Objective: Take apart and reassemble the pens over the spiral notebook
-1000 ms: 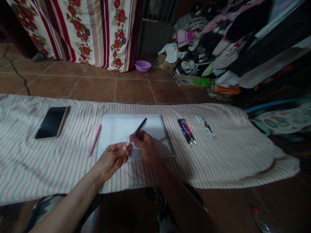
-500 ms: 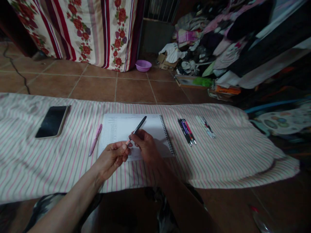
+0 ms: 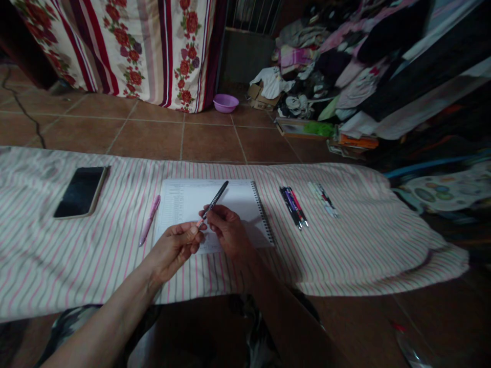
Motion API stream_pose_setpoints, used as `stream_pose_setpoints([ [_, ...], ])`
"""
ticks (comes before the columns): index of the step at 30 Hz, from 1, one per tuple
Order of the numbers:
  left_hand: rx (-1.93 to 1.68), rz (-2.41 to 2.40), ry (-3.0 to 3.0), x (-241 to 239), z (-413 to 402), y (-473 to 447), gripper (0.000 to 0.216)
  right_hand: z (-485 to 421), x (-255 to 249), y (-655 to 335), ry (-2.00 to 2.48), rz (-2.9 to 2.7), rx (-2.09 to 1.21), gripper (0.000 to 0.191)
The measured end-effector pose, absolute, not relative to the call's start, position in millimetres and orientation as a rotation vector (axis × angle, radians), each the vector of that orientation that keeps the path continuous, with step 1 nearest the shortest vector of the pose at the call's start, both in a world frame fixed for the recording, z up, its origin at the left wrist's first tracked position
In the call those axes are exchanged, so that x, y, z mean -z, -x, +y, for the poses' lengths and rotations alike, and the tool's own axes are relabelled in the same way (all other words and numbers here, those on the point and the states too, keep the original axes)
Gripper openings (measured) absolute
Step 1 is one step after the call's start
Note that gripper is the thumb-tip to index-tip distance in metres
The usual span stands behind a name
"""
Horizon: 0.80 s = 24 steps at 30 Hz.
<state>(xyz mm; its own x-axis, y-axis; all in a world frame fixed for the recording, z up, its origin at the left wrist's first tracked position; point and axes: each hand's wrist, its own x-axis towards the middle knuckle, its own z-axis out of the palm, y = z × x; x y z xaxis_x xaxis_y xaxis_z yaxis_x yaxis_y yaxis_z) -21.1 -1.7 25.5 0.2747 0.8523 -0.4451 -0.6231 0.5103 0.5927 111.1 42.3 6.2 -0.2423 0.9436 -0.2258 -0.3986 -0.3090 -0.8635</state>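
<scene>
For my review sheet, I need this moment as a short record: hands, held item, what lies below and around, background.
left hand: pinches the dark pen near its pinkish lower end
right hand: fingers around the pen's middle
beneath: spiral notebook on striped cloth
left of notebook: pink pen, then phone, screen dark
right of notebook: cluster of pens, then paler pens
floor beyond: purple basin

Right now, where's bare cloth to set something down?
Bare striped cloth: between the phone and the pink pen, and a wide stretch right of the pale pens. Narrower: between the notebook and the darker pen group. Crowded: over the notebook, where left hand and right hand hold the black pen.
</scene>
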Motion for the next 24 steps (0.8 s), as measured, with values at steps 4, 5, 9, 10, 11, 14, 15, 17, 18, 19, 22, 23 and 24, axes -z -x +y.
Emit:
stream_pose_setpoints([
  [4,-0.982,0.840,-0.328,-22.8,-2.3,20.9,0.018,39.2,-8.4,-108.2,1.096,-0.957,-1.590,0.022],
  [5,-0.981,0.841,-0.327,-22.6,-2.0,20.8,0.017,38.3,-9.6,-108.0,1.101,-0.951,-1.595,0.023],
  [9,-1.007,0.829,-0.326,-22.6,-0.8,20.4,0.013,38.1,-13.2,-110.8,0.958,-0.884,-1.753,0.032],
  [10,-1.013,0.823,-0.325,-22.4,-0.7,20.4,0.013,38.9,-13.0,-111.9,0.924,-0.883,-1.791,0.033],
  [11,-1.016,0.819,-0.324,-22.1,-0.6,20.4,0.013,39.9,-12.2,-112.8,0.908,-0.884,-1.818,0.033],
  [14,-1.002,0.818,-0.328,-20.7,-1.2,20.2,0.012,42.5,-7.6,-113.7,0.924,-0.870,-1.820,0.028],
  [15,-0.996,0.821,-0.332,-20.3,-1.5,19.9,0.012,42.8,-6.1,-113.2,0.951,-0.876,-1.787,0.025],
  [17,-0.986,0.830,-0.339,-20.1,-2.3,19.2,0.013,42.3,-4.6,-111.7,1.043,-0.921,-1.675,0.022],
  [18,-0.983,0.834,-0.341,-20.4,-2.6,18.8,0.013,41.7,-4.7,-111.0,1.095,-0.954,-1.620,0.023],
  [19,-0.982,0.836,-0.340,-20.9,-2.8,18.5,0.013,41.0,-5.4,-110.4,1.132,-0.987,-1.584,0.025],
  [22,-0.994,0.839,-0.313,-23.4,-2.4,18.6,0.010,39.0,-9.5,-110.7,1.095,-1.032,-1.611,0.029],
  [23,-1.003,0.836,-0.301,-24.2,-2.0,19.0,0.009,38.8,-10.8,-111.5,1.050,-1.034,-1.644,0.031],
  [24,-1.012,0.829,-0.291,-24.7,-1.5,19.6,0.009,38.8,-11.8,-112.6,1.008,-1.032,-1.673,0.033],
])
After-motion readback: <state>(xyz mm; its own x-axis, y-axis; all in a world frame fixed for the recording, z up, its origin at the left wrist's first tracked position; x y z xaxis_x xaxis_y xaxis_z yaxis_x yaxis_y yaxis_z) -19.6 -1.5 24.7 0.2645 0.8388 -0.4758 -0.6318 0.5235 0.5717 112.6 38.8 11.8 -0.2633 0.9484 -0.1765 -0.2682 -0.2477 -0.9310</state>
